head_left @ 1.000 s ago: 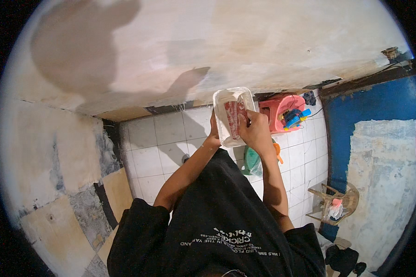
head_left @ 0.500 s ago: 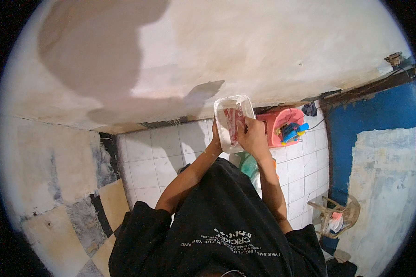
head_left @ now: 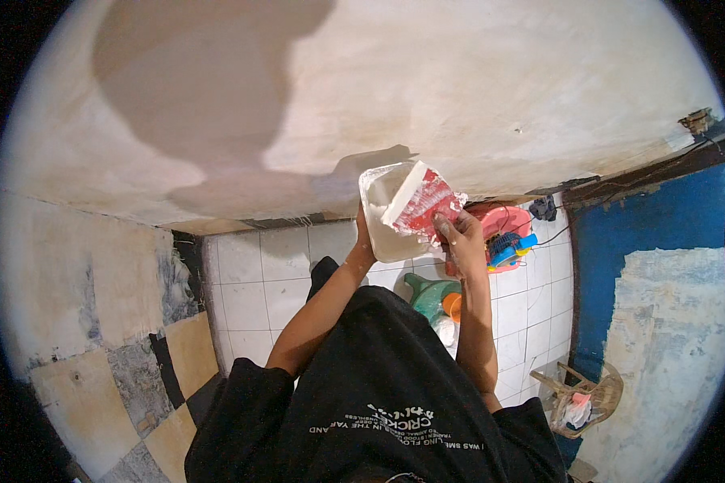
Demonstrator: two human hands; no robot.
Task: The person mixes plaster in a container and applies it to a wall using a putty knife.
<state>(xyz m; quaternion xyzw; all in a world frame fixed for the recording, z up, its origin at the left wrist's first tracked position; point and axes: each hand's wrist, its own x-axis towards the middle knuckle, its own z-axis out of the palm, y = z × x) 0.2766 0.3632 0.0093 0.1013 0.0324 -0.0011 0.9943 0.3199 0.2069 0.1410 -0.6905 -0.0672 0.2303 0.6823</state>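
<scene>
My left hand (head_left: 366, 243) grips a white plastic tub (head_left: 387, 247) by its left side, its fingers mostly hidden behind the tub. Pale filler paste coats the tub's inside. In my right hand (head_left: 462, 241) is a red putty scraper (head_left: 432, 203), pinched at its lower right corner. A thick strip of white paste lies along the scraper's upper left edge, and smears cover its face. That loaded edge hangs over the tub's opening. Both things are held in front of the wall (head_left: 475, 97), which is patchy cream and white.
A pink plastic basin (head_left: 503, 219) with blue and yellow items stands on the white tiled floor (head_left: 246, 262) by the wall. Below my right forearm are a green plastic object (head_left: 428, 295) and an orange cup (head_left: 452, 306). A small chair (head_left: 606, 396) stands near the blue wall (head_left: 620, 229).
The scraper has come up out of the tub and turned, now carrying a strip of paste along its edge. The tub has shifted slightly left.
</scene>
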